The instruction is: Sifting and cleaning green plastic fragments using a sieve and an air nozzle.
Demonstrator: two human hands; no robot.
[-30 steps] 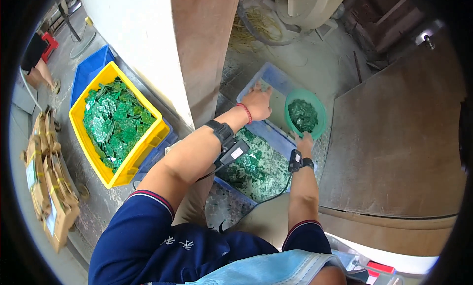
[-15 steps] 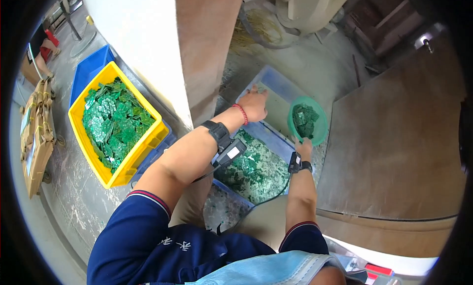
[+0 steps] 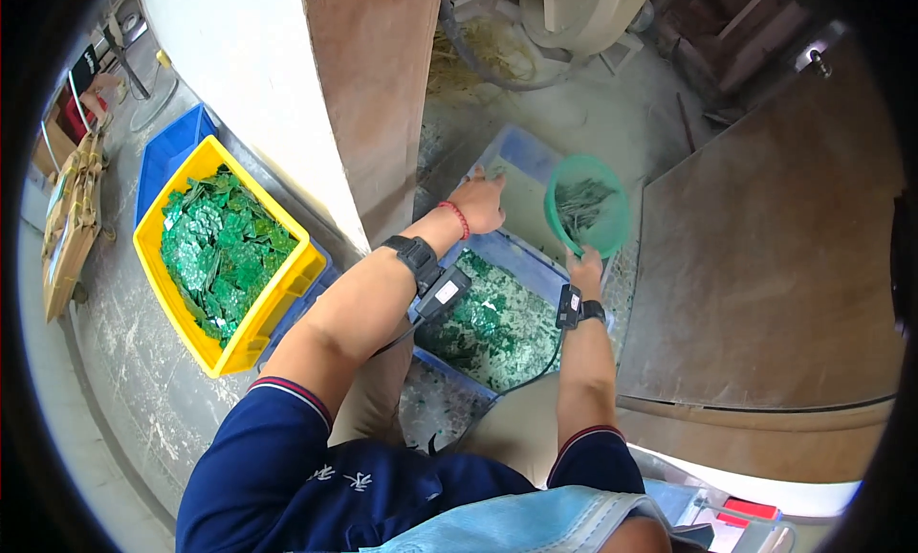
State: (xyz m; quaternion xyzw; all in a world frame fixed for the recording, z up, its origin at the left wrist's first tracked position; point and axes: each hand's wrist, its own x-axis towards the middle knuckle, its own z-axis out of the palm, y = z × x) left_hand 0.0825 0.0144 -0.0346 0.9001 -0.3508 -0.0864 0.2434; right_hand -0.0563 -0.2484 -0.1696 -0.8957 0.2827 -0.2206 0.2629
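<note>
My right hand [image 3: 584, 264] grips the near rim of a round green plastic basket [image 3: 620, 230]. The basket is tilted, and the thin dark-green pieces [image 3: 585, 204] inside are smeared by motion. Over the far part of the blue bins, my left hand [image 3: 478, 204] is held out with its fingers partly spread. No object shows in it; whether it touches the bin is unclear. Below both hands lies a blue bin [image 3: 535, 266] with green flakes [image 3: 483, 314] and pale powder in it. Beyond it is another blue bin [image 3: 524, 151] with pale, dusty contents.
At left a yellow crate [image 3: 218, 362] is heaped with green flat pieces [image 3: 225, 237], beside a blue crate [image 3: 172, 151]. A tall white and brown panel [image 3: 368, 103] rises between. On the right stands a large brown board [image 3: 765, 266]. A pale machine [image 3: 574, 17] sits at the back.
The basket has moved slightly up and left and tipped differently, its pieces now blurred and spread. My left hand has shifted a little left; the whole view has moved slightly.
</note>
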